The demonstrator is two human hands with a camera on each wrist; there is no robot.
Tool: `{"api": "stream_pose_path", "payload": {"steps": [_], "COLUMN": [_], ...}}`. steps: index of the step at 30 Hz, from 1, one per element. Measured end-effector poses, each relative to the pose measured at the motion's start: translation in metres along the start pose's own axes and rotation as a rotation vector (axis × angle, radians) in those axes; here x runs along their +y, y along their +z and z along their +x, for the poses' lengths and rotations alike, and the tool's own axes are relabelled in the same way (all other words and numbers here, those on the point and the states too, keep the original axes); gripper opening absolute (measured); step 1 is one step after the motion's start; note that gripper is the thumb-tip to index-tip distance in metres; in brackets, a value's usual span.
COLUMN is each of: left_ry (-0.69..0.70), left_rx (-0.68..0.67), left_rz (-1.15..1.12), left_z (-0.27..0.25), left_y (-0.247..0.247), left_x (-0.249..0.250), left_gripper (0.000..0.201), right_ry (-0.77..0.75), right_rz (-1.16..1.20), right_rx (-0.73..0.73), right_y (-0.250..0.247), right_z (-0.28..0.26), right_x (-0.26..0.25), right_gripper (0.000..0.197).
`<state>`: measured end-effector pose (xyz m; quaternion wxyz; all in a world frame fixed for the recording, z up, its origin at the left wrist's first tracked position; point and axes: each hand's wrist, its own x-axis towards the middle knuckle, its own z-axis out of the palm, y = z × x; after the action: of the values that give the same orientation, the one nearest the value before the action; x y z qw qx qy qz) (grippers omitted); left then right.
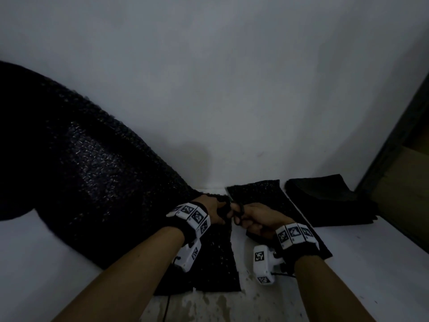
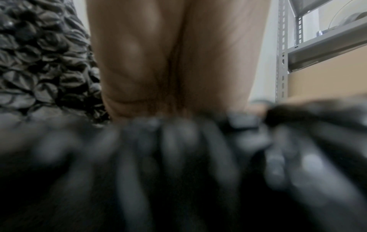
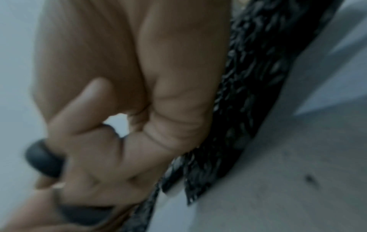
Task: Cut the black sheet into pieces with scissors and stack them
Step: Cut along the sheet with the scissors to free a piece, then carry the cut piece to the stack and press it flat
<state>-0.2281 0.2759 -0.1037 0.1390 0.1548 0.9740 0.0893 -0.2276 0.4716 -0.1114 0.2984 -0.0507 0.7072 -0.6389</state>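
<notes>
A large black bubble-textured sheet (image 1: pixel 92 173) lies on the white table (image 1: pixel 359 263) and curls up against the wall on the left. My left hand (image 1: pixel 217 211) grips its right edge near the far end of a cut. In the left wrist view the palm (image 2: pixel 168 62) shows above the blurred sheet (image 2: pixel 158 157), and the fingers are hidden. My right hand (image 1: pixel 253 219) holds black-handled scissors (image 1: pixel 239 211) right beside the left hand. Its fingers pass through the handle loops (image 3: pixel 43 158). The blades are hidden. A cut strip (image 1: pixel 267 196) lies under the right wrist.
A stack of black cut pieces (image 1: pixel 325 198) lies at the far right by the wall. Behind it stand a dark frame and a cardboard box (image 1: pixel 408 182). A metal shelf (image 2: pixel 317 47) appears in the left wrist view. The table's front edge is stained.
</notes>
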Motion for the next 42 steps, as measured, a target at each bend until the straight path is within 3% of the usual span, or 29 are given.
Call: {"api": "stream_pose_path", "payload": {"steps": [6, 10, 13, 15, 17, 20, 27, 31, 34, 36, 39, 41, 42], "left_ry": [-0.007, -0.037, -0.065, -0.09, -0.12, -0.038, 0.065, 0.055, -0.093, -0.209, -0.247, -0.255, -0.259], "left_rx": [0.016, 0.053, 0.196, 0.268, 0.136, -0.126, -0.123, -0.13, -0.027, 0.04, 0.033, 0.002, -0.015], "left_rz": [-0.012, -0.1, -0.301, -0.596, -1.015, -1.219, -1.424, -1.376, -1.248, -0.879, -0.211, -0.06, -0.004], "left_z": [-0.005, -0.008, -0.018, -0.028, -0.045, -0.072, -0.113, -0.131, -0.137, -0.142, -0.151, -0.151, -0.149], "left_y": [-0.004, -0.011, -0.022, -0.029, -0.034, -0.038, -0.044, -0.048, -0.047, -0.043, -0.035, -0.026, -0.021], "left_x": [0.004, 0.006, 0.011, 0.02, 0.034, 0.05, 0.05, 0.048, 0.042, 0.035, 0.032, 0.033, 0.034], "left_gripper": [0.064, 0.045, 0.033, 0.041, 0.054, 0.063, 0.054, 0.036, 0.028, 0.034, 0.047, 0.05, 0.049], "right_ry": [-0.092, -0.154, -0.203, -0.243, -0.279, -0.318, -0.323, -0.285, -0.253, -0.233, -0.205, -0.136, -0.092], "right_rz": [0.11, 0.099, 0.104, 0.106, 0.09, 0.061, 0.035, 0.048, 0.036, -0.089, -0.443, -0.725, -0.853], "right_rx": [-0.033, -0.029, 0.0, 0.019, 0.046, 0.077, 0.166, 0.068, 0.043, 0.11, 0.205, 0.242, 0.254], "right_y": [0.008, 0.011, 0.014, 0.018, 0.024, 0.036, 0.064, 0.075, 0.065, 0.051, 0.03, 0.019, 0.015], "right_z": [-0.025, -0.043, -0.057, -0.064, -0.07, -0.076, -0.086, -0.106, -0.121, -0.128, -0.132, -0.135, -0.136], "right_x": [-0.008, -0.01, -0.016, -0.02, -0.023, -0.024, -0.024, -0.024, -0.021, -0.017, -0.008, -0.005, -0.003], "right_gripper": [0.03, 0.021, 0.016, 0.016, 0.019, 0.019, 0.03, 0.03, 0.019, 0.009, 0.009, 0.004, 0.01]}}
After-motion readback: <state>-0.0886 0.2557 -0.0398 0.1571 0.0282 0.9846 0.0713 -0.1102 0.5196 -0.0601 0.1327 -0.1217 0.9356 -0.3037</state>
